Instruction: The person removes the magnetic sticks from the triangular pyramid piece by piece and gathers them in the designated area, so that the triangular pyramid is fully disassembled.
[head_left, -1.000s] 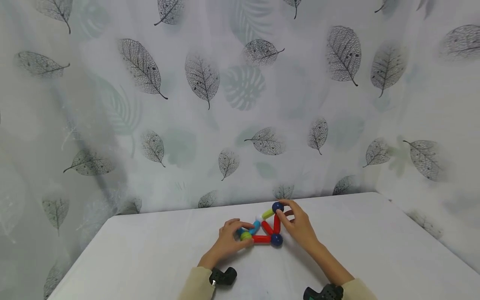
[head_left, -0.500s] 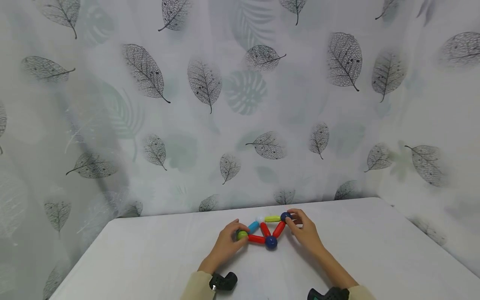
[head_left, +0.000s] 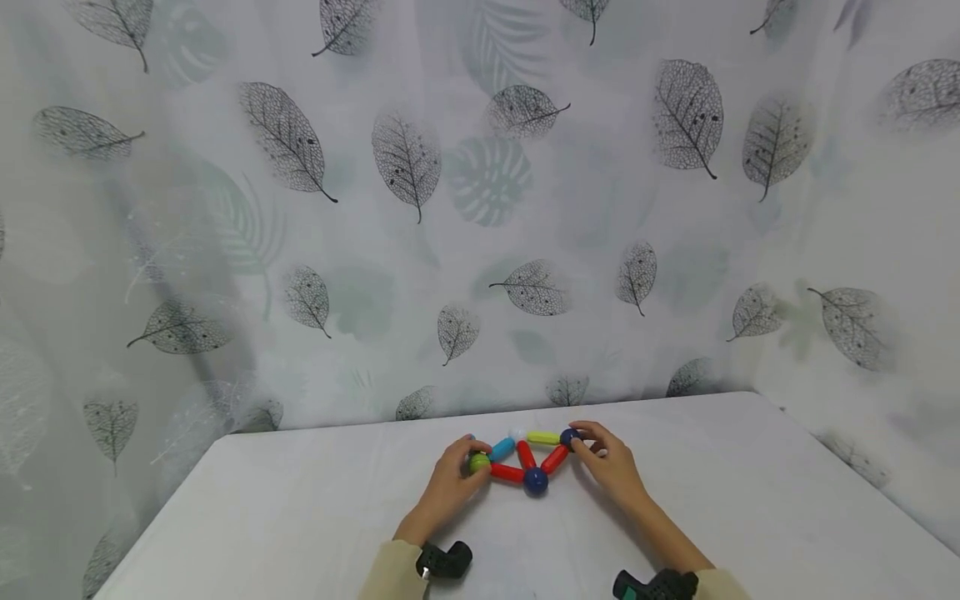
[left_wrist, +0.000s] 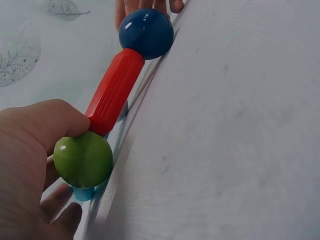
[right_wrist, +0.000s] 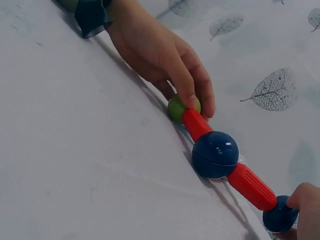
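A frame of magnetic rods and balls lies on the white table. My left hand [head_left: 448, 485] grips the green ball [left_wrist: 84, 160] at its left corner, thumb against the ball's near side. My right hand [head_left: 613, 468] pinches a dark blue ball [head_left: 567, 438] at the right corner between thumb and fingers. Red rods [head_left: 507, 472] run from both held balls to a larger-looking dark blue ball [head_left: 536, 481] in front. Another red rod [head_left: 526, 455] reaches back to a whitish ball [head_left: 518, 434]. A light blue rod [head_left: 502, 449] and a yellow-green rod [head_left: 543, 437] form the back side.
A bit of light blue piece [left_wrist: 83, 194] shows beneath the green ball in the left wrist view, partly hidden. The white table [head_left: 300, 508] ends at a leaf-patterned curtain [head_left: 420, 250] behind. Each wrist wears a black device [head_left: 446, 560].
My right hand has swung its dark blue ball right and nearer, spreading the frame wider. The left hand with the green ball and the front dark blue ball have shifted slightly left.
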